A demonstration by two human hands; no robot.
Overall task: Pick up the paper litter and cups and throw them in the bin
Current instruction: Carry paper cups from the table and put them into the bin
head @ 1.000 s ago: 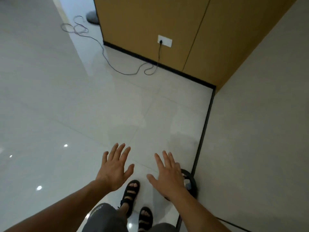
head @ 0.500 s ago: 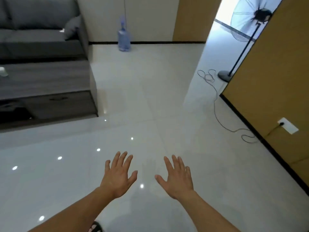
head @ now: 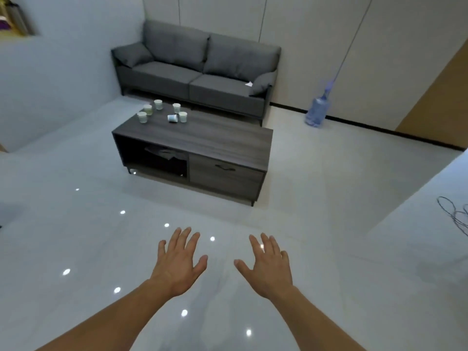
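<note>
Both hands are empty and released. The left hand (head: pixel 177 264) and the right hand (head: pixel 268 269) are held out side by side, palms down, fingers straight and spread. They are apart from each other and touch nothing, above the floor (head: pixel 76 236).

The cups (head: pixel 148 109) sit in a loose group at the far left end of the worktop (head: pixel 215 140), a low dark grey wood-grain table well ahead of the hands. Five pale cups stand upright. A sixth, the tipped cup (head: pixel 172 118), lies on its side just beside the upright one at the right of the group. Any print on the cups is too small to read. A white scrap of paper (head: pixel 249 84) lies on the right seat of the sofa (head: pixel 192 79), next to the cushion (head: pixel 262 83) at that end.

The front of the worktop has an open shelf (head: pixel 129 150) on the left, holding something dark and crumpled that I cannot make out, and a drawer (head: pixel 228 177) with a dark handle on the right. The dark grey two-seat sofa stands behind it against a pale panelled wall. The floor is glossy white tile, with bright spots of light mirrored in it. A large blue water bottle (head: pixel 317 111) stands on the floor by the wall to the right of the sofa. A loose coil of cable (head: pixel 453 214) lies at the right edge of the view, and a wood-coloured panel (head: pixel 440 97) rises further back on that side
</note>
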